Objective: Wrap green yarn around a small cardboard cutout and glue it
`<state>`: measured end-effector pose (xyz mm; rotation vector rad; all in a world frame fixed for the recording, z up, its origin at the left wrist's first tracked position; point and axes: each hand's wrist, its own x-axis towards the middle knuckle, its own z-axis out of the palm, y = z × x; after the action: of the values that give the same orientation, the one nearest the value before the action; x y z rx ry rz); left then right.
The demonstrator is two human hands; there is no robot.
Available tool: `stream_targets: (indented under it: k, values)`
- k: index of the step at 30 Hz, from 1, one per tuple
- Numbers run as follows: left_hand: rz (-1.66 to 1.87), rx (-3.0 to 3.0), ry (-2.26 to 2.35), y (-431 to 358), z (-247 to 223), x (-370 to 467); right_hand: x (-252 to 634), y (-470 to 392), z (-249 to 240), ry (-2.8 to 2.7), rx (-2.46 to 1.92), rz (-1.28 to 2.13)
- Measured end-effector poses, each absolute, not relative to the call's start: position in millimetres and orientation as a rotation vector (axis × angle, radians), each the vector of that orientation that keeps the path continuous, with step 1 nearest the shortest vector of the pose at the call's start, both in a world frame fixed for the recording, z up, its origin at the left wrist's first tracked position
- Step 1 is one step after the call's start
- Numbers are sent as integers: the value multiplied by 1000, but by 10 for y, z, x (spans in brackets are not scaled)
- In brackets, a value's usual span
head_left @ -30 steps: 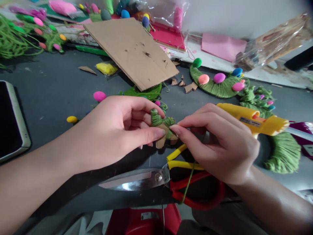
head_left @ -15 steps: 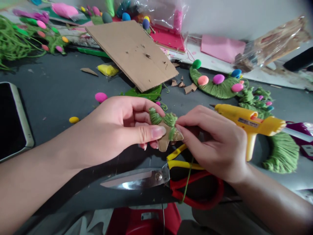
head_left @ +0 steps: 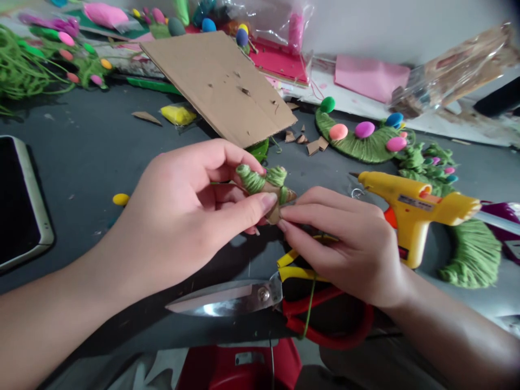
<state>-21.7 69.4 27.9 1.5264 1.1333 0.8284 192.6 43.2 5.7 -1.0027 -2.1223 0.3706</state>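
Between thumb and fingers, my left hand (head_left: 190, 216) grips a small cardboard star (head_left: 273, 212), partly wrapped in green yarn (head_left: 254, 180). Two of its points are thickly wound; bare cardboard shows lower down. The thumb covers its middle. My right hand (head_left: 345, 238) is closed in a pinch at the star's lower right edge, with the fingertips pressed together. A strand of green yarn hangs below this hand across the scissors (head_left: 244, 297), which have red and yellow handles.
Right of my hands lies a yellow glue gun (head_left: 414, 208), near a green-wrapped ring (head_left: 473, 254). A cardboard sheet (head_left: 219, 86) and a decorated green crescent (head_left: 361, 142) lie behind. A phone (head_left: 24, 200) is at the left.
The star has moved up slightly and tilted. My right hand has shifted left and down along it, from the yarn-wrapped right point to the lower edge. My left hand has turned slightly.
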Motion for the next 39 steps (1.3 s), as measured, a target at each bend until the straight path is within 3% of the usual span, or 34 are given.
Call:
stream_targets:
  k: [4, 16, 39]
  values:
    - [993, 1640, 1142, 682, 265, -203, 1927, 425, 44, -2167, -987, 290]
    - [883, 1881, 1239, 636, 235, -153, 1932, 383, 95, -2365, -983, -198]
    - [672, 1473, 1113, 738, 272, -231, 1948, 359, 216, -2124, -1054, -97]
